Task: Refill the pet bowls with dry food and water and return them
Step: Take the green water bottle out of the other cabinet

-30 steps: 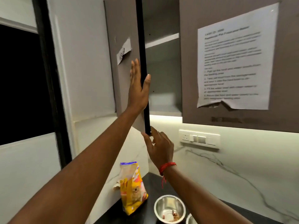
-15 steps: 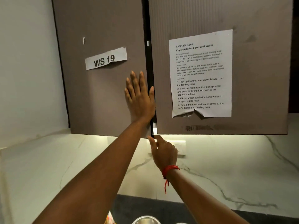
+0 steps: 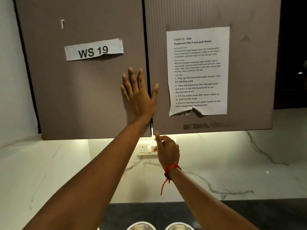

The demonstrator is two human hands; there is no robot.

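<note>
Grey-brown cabinet door (image 3: 83,97): left hand (image 3: 139,98) pressed flat, fingers straight; right hand (image 3: 168,151) loosely curled, empty, forefinger at lower corner.

Bare forearms — red thread bracelet (image 3: 171,169) on right wrist.

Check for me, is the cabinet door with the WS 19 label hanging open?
No, the left door, bearing the WS 19 label, sits closed, level with the right door, and the left hand presses flat against it.

Dim overall; warm glow beneath cabinet (image 3: 83,100) brightens marble wall (image 3: 232,163); wide-angle edges bowed; slight softness.
</note>
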